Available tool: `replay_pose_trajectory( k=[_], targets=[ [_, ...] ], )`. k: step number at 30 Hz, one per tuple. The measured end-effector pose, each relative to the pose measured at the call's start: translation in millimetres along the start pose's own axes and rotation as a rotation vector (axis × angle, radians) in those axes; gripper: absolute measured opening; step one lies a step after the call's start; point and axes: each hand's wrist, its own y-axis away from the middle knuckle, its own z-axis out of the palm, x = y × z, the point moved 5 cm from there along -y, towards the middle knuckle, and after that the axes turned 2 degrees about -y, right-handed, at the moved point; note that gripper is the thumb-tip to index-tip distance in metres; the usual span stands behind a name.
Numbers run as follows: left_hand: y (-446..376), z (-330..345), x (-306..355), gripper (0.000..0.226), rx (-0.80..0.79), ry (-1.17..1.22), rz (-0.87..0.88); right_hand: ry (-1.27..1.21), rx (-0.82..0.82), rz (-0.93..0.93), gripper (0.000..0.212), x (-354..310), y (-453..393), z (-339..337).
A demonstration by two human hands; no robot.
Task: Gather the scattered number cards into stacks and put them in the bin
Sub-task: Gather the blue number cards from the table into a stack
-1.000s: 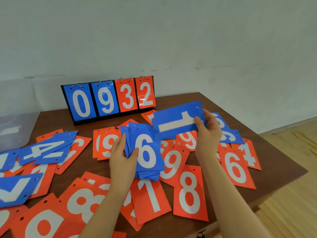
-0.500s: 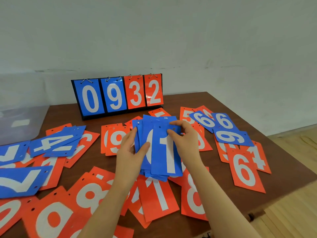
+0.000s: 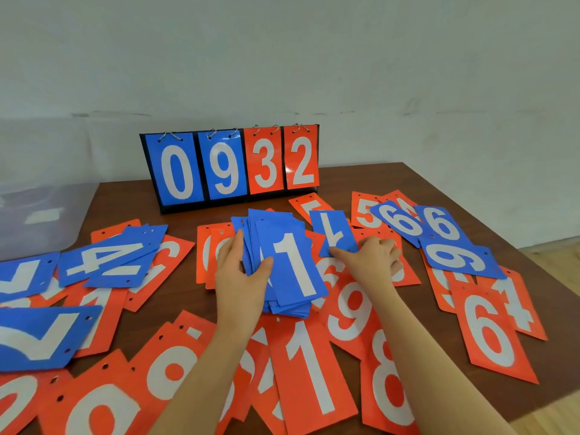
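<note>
I'm seeing brown wooden desk (image 3: 489,215) crowded to its right edge, my left hand (image 3: 240,277) gripping the blue card stack (image 3: 282,262), right hand (image 3: 370,262) fingers pinching a blue "7" card (image 3: 334,233).

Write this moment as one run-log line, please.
left hand: holds blue stack, 1 on top | right hand: pinches blue 7 card | bin: far left

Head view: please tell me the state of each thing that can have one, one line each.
Left hand: grips the blue card stack.
Blue card stack: fanned, a 1 on top.
Right hand: pinches the blue 7 card, which is upside down.
Scoreboard: upright, shows 0932.
Clear bin: open.
</note>
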Motion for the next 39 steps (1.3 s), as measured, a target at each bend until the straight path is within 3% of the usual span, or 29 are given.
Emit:
replay_pose_trajectory(
  k=[7, 9, 13, 16, 23, 28, 32, 36, 39],
  targets=[
    [-5.8, -4.3, -6.3, 0.062, 0.029, -0.003, -0.037, -0.013, -0.119, 0.081, 0.067, -4.1, -11.6, 6.8],
    [-5.1, -6.8, -4.7, 0.063, 0.035, -0.006, -0.035, -0.126, -0.080, 0.016, 0.056, -6.4, -13.3, 7.3],
    [-4.0, -14.7, -1.1, 0.063, 0.036, -0.011, -0.022, -0.624, 0.000, -0.209, 0.030, -14.4, 2.5, -7.1],
    [-1.7, -20.0, -0.4, 0.063, 0.028, -0.011, -0.021, -0.778, 0.138, -0.366, 0.027, -23.4, 17.6, -30.5],
    [11.6, -27.3, 11.1, 0.063, -0.043, -0.030, -0.005, -0.938, 0.327, -0.457, 0.037, -36.3, 43.0, -77.0],
    [23.4, -32.8, 18.6, 0.064, -0.066, -0.025, 0.020, -1.007, 0.254, -0.392, 0.020, -23.1, 56.1, -93.6],
    [26.2, -34.7, 20.9, 0.062, -0.150, 0.018, 0.033, -0.972, 0.000, -0.428, 0.016, -17.7, 65.9, -96.7],
    [27.4, -30.2, 24.3, 0.060, -0.238, 0.064, 0.044, -0.792, -0.189, -0.486, 0.023, -15.5, 78.7, -85.0],
    [32.6, -20.5, 29.6, 0.058, -0.297, 0.108, 0.063, -0.675, -0.204, -0.526, 0.024, -17.7, 82.4, -70.1]
  ],
)
